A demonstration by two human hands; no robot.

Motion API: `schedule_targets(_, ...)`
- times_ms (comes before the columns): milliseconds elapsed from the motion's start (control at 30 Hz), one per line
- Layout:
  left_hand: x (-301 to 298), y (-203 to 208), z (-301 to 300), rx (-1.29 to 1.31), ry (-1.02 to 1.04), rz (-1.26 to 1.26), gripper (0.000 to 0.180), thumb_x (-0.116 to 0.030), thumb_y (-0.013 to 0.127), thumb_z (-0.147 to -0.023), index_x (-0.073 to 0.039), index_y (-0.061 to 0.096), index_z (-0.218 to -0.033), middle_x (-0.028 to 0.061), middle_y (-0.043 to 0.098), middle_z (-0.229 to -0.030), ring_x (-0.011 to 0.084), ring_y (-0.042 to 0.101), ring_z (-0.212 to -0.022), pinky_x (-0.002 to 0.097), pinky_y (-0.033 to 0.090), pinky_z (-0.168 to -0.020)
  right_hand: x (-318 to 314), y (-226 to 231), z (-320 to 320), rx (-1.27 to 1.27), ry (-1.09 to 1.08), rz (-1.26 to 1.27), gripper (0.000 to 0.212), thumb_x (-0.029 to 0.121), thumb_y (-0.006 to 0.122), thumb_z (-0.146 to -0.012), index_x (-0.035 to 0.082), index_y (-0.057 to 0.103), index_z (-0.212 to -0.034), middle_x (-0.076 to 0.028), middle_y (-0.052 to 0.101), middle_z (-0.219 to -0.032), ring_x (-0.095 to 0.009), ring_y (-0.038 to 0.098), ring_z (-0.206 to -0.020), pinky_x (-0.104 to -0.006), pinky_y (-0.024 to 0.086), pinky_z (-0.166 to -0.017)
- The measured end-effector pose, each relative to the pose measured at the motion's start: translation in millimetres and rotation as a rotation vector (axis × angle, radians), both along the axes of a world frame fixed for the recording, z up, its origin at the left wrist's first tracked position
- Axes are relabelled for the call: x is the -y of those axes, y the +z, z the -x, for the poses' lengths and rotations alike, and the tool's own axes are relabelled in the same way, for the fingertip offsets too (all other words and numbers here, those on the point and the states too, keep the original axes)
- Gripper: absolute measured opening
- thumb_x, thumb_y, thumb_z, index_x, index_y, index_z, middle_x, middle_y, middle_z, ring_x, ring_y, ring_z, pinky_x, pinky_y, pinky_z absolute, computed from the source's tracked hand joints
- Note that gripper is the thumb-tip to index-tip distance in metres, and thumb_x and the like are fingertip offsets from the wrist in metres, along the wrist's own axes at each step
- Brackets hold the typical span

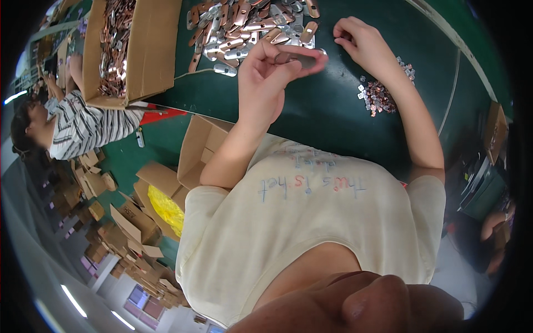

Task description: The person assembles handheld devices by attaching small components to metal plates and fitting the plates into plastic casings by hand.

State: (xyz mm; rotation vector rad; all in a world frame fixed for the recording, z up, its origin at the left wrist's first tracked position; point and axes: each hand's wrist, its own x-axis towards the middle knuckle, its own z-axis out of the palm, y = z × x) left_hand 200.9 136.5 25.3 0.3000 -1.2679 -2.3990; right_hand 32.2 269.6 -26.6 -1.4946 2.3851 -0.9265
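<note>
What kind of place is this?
Likely a small factory or assembly workshop: a heap of metal strips on a green table, a carton full of them, and flattened boxes stacked on the floor.

A factory workshop: metal parts heaped on a green worktable, cardboard boxes all around.

two hands, one metal-parts pile, one cardboard box

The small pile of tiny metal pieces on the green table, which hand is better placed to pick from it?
Probably the right hand: it rests beside the pile, while the left hand holds a metal strip.
</note>
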Motion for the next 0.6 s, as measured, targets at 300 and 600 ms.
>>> schedule_targets(300, -7.2, 2.7, 4.3, 0.201, -0.032, 0.263, 0.017, -0.004, 0.058, -0.085, 0.001, 0.056, -0.1, 0.0077, 0.062, -0.08, 0.0081, 0.057, -0.062, 0.0196, 0.045, -0.05, -25.0, 69.4, -32.0, 0.915, -0.155, 0.388, 0.016, 0.003, 0.063, -0.08, -0.002, 0.061, -0.095, -0.005, 0.062, -0.085, -0.009, 0.059, -0.077, -0.0207, 0.047, -0.066)
schedule_targets(600, -21.8, 8.9, 9.9, 0.196, 0.096, 0.66, 0.014, -0.003, 0.065, -0.079, 0.0, 0.059, -0.091, 0.0057, 0.063, -0.071, 0.009, 0.061, -0.057, 0.0195, 0.047, -0.048, -29.1, 70.8, -51.5, 0.597, -0.097, 0.423, 0.015, -0.003, 0.063, -0.078, -0.002, 0.06, -0.093, -0.004, 0.056, -0.095, -0.009, 0.055, -0.082, -0.0208, 0.047, -0.073)
